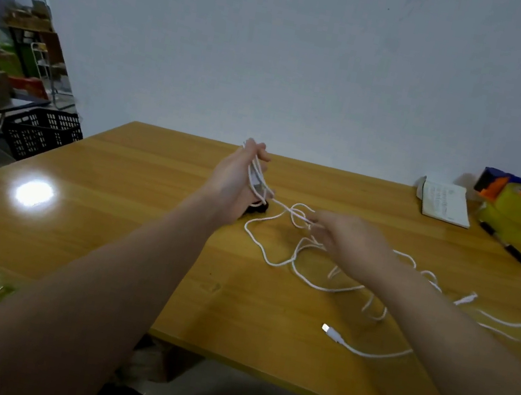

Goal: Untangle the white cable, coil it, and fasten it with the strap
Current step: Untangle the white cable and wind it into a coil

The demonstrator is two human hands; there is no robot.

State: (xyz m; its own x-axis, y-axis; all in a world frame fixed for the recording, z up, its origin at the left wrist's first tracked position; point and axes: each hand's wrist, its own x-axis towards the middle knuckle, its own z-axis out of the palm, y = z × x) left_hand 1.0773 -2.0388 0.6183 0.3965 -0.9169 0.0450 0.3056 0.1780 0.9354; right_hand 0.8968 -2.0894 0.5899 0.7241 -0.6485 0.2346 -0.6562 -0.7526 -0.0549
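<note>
Grips coiled loops of white cable (316, 287) in left hand (238, 179) above tabletop (108, 222) centre. Pinches tangled strand with right hand (349, 240) beside it. Leaves remainder sprawled toward right edge, plug (329, 331) near front edge.

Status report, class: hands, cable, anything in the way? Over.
Left hand holds cable loops. Right hand pinches the tangle. Rest of cable sprawls tangled on table. Book, pen far right, clear.

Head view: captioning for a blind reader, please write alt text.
A person's left hand holds loops of white cable above a wooden table while the right hand pinches a tangled strand. The rest sprawls across it.
</note>
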